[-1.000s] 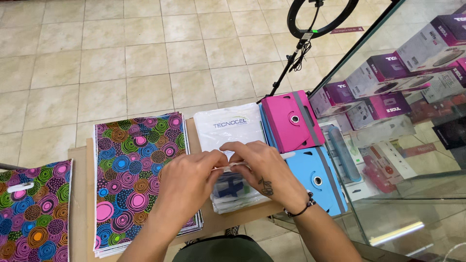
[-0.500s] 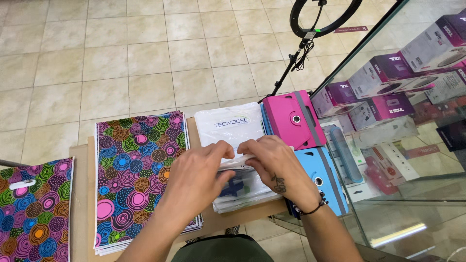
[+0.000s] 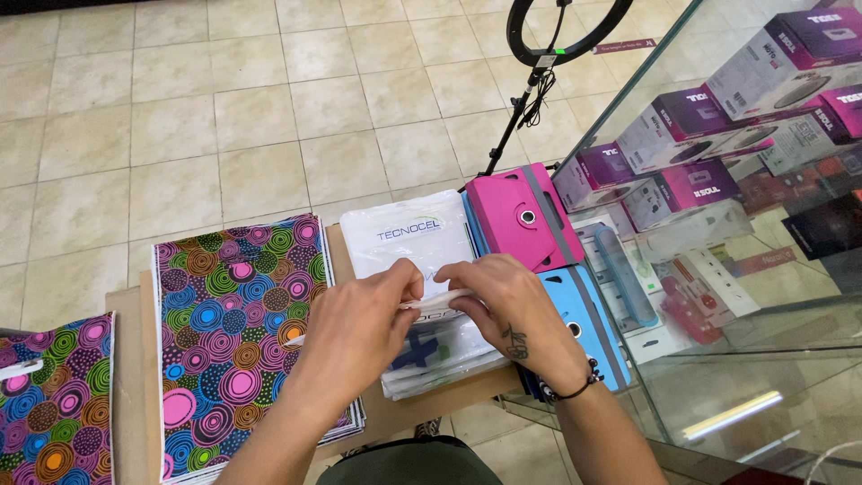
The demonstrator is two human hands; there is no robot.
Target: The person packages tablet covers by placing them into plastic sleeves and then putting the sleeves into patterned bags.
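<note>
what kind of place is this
Most likely a small shop selling phone and tablet accessories: a glass display case holds boxed gadgets, pink and blue tablet covers lie on the counter, and both hands handle white plastic bags.

Beaded bracelet (image 3: 575,388), small hand tattoo (image 3: 514,341)

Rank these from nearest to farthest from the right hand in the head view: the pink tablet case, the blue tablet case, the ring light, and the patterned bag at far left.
From the right hand:
1. Blue tablet case, just beside the hand, on its right.
2. Pink tablet case, a little beyond, up and right.
3. Ring light, on its stand on the floor, top of view.
4. Patterned bag, far left edge.
</note>
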